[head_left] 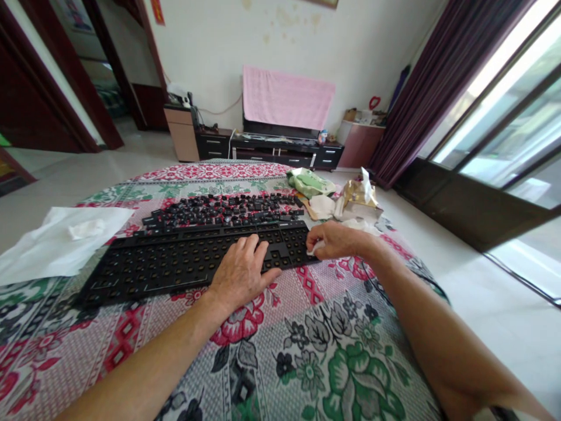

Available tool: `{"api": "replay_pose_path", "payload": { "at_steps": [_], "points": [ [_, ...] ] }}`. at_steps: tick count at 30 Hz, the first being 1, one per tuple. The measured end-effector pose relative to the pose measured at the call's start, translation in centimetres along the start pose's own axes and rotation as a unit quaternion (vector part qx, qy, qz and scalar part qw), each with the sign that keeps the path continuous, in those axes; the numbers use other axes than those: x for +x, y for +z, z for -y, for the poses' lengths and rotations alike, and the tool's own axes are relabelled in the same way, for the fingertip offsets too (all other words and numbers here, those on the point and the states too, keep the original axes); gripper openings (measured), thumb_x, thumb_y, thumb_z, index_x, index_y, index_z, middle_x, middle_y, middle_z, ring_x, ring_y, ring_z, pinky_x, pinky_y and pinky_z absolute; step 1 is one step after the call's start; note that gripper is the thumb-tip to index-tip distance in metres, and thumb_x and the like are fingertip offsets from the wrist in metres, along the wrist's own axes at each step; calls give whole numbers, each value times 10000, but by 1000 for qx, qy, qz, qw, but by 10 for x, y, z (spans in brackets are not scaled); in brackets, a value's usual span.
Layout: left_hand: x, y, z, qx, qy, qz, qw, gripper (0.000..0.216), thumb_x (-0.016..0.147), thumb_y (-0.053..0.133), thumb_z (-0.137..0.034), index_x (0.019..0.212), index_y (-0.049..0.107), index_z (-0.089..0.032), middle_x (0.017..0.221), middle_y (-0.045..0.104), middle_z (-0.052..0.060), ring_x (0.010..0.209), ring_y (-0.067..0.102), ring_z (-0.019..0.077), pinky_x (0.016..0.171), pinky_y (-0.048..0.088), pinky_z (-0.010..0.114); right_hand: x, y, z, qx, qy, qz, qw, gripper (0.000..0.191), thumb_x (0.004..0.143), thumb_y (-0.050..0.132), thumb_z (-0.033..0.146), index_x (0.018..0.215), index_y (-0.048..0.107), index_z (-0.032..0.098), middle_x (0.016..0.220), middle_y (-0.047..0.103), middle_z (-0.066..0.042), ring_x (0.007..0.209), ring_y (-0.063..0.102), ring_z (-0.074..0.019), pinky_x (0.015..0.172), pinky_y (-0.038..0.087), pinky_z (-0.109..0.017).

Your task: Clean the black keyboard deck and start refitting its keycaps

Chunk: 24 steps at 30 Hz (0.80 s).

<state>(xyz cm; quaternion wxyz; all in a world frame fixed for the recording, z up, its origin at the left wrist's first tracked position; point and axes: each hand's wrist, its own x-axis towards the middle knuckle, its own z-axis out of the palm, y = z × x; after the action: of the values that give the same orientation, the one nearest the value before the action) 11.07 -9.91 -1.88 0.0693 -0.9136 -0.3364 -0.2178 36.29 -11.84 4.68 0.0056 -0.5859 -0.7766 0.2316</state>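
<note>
A black keyboard [175,257] with its keycaps off lies across the table. My left hand [243,266] rests on it with the fingers spread, right of its middle. At the keyboard's right end, my right hand [331,240] is closed on a white tissue [316,248], pressing it against the number pad side. Part of the tissue is hidden by the fingers. Many loose black keycaps [223,209] are heaped just behind the keyboard.
A gold tissue box [360,202] stands at the back right, beside a green plastic bag [310,182] and a crumpled tissue [323,207]. A white sheet [56,245] lies at left on the patterned tablecloth [280,339]. A dark cable [427,280] runs along the right edge.
</note>
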Motion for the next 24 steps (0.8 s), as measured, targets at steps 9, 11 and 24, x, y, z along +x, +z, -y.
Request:
{"api": "replay_pose_path", "payload": {
  "at_steps": [9, 11, 24],
  "points": [
    [0, -1, 0, -8, 1, -8, 1000, 511, 809, 468, -536, 1120, 508, -133, 1128, 492, 141, 1000, 457, 276, 814, 434, 411, -11, -5, -3, -14, 7, 27, 1000, 222, 593, 498, 142, 736, 658, 196, 673, 625, 13, 610, 518, -113, 568, 377, -229],
    [0, -1, 0, -13, 2, -10, 1000, 509, 810, 464, -536, 1111, 516, -129, 1115, 496, 144, 996, 456, 280, 810, 433, 415, -12, -8, -4, -7, 13, 11, 1000, 225, 605, 497, 155, 760, 656, 188, 696, 631, 4, 604, 519, -112, 555, 379, -227],
    [0, -1, 0, -8, -1, -3, 1000, 512, 807, 470, -541, 1110, 514, -132, 1112, 496, 139, 995, 458, 274, 818, 430, 406, -8, -1, 3, -15, 10, 19, 1000, 217, 583, 491, 139, 723, 652, 183, 722, 635, -6, 647, 534, -122, 587, 394, -233]
  ]
}}
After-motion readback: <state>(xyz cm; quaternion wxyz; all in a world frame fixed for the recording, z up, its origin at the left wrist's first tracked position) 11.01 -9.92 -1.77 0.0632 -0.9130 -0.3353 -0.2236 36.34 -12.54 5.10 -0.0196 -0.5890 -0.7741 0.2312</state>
